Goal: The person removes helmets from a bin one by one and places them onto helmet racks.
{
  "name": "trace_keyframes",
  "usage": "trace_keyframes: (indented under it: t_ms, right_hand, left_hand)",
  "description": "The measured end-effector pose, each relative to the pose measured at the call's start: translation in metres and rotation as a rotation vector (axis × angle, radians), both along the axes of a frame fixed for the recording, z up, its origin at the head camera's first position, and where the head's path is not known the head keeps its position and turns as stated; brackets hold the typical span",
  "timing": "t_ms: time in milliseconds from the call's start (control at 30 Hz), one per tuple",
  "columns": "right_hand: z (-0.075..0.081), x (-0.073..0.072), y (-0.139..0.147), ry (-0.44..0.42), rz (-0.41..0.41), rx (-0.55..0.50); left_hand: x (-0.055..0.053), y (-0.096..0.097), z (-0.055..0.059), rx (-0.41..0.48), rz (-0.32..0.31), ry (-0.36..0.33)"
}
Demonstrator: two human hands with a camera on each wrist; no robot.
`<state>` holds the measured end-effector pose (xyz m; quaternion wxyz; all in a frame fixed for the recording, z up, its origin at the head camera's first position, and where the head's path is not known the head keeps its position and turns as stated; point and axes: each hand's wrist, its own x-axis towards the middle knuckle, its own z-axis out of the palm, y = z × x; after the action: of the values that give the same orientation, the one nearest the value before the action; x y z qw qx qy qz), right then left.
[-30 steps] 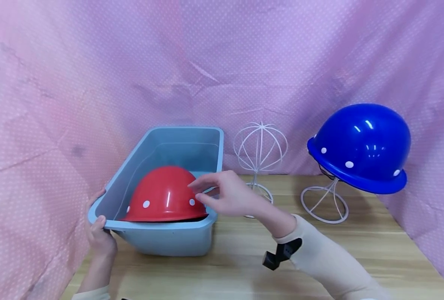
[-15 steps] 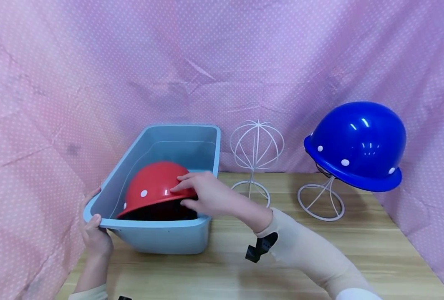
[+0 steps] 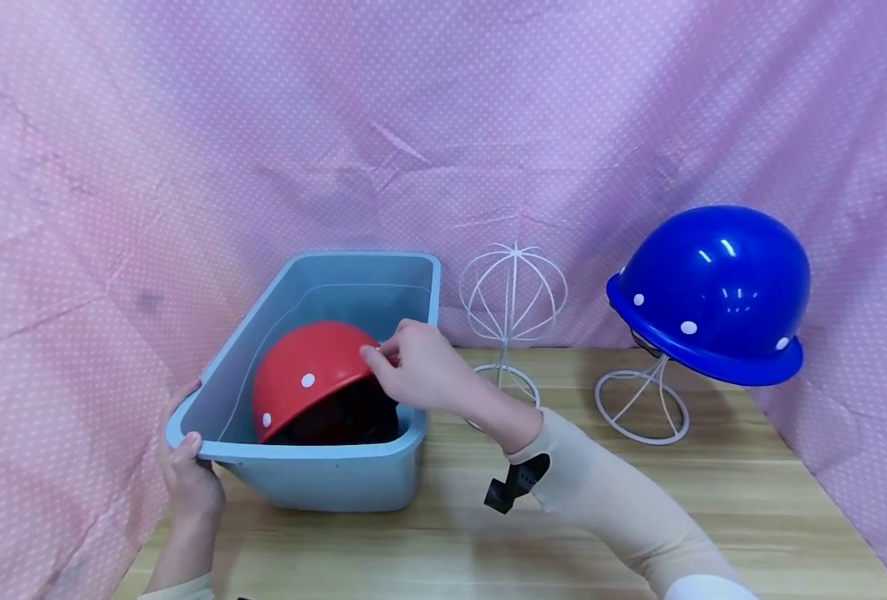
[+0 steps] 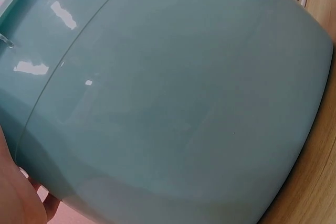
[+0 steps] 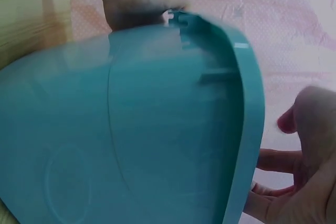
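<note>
A red hard hat (image 3: 301,358) with white dots lies tilted inside a light blue bin (image 3: 316,451), its dark underside facing the near right. With thumb and fingers, my right hand (image 3: 424,367) pinches the hat's right edge above the bin's right rim. My left hand (image 3: 192,479) grips the bin's near left corner, thumb over the rim. In the left wrist view the bin wall (image 4: 173,98) fills most of the frame. The right wrist view shows the bin's outer wall (image 5: 157,124) and my right hand (image 5: 310,161) beyond the rim; the hat is hidden there.
A bare white wire stand (image 3: 513,292) is right of the bin. Farther right, a blue hard hat (image 3: 714,292) sits tilted on another stand (image 3: 642,407). The wooden table (image 3: 563,533) is backed and flanked by a pink dotted cloth (image 3: 443,125).
My right hand has moved from beside the red hard hat to its edge and taken hold. The hat's right side has tipped up, showing its underside. My left hand stays on the bin.
</note>
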<state>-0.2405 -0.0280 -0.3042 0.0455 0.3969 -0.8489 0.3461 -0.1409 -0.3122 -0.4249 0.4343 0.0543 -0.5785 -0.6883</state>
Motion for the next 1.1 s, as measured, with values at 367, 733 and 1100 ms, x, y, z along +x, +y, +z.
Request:
trace_keyframes:
  t_ms: [367,733,1100]
  right_hand:
    - [0.001,-0.023,-0.008,-0.140,-0.152,-0.030]
    - [0.003,-0.053,-0.018,-0.300,-0.192,-0.097]
    - [0.001,-0.054,-0.025,-0.916,0.019,-0.206]
  left_hand:
    - [0.003,-0.002,0.000,0.005,0.002,-0.049]
    - [-0.002,-0.002,-0.001,-0.034,-0.020,0.017]
    - [-0.001,-0.001,-0.003,-0.024,-0.008,0.003]
